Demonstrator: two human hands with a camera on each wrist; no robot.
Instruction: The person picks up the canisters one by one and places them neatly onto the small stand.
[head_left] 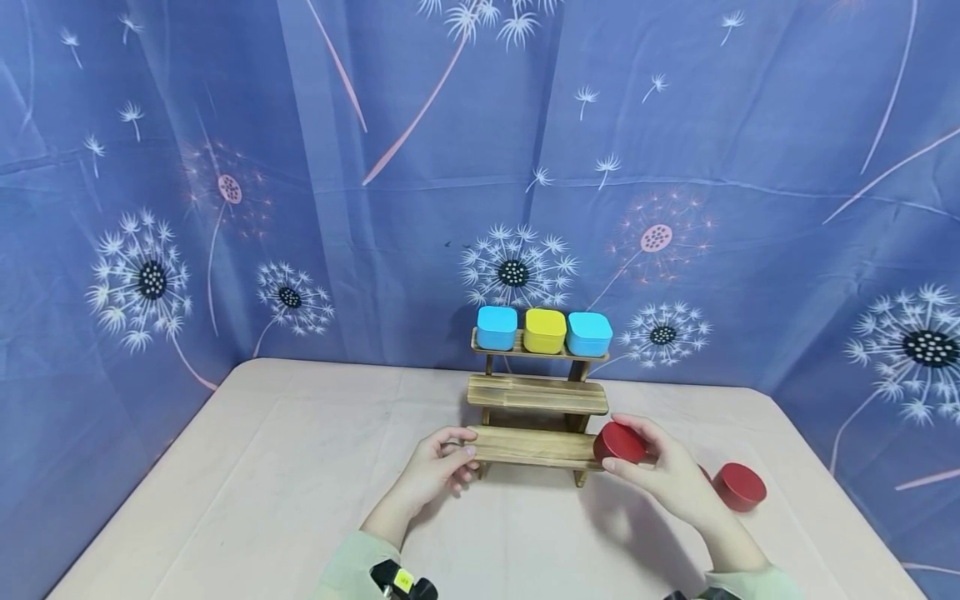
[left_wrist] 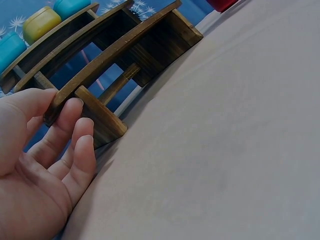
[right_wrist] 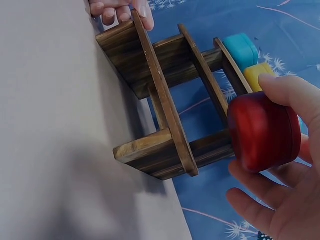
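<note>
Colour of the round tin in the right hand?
Red: the round tin shows best in the right wrist view.

L hand reaches fwd, fingers loosely curled, thumb on top, pinching lightly. R hand raised w/ palm turned inward, fingers and thumb wrapped in a grip. Both forearms in pale green sleeves.

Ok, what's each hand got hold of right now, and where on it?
The right hand grips a round red tin by its rim and side. The left hand pinches the left end of the wooden rack's bottom step.
</note>
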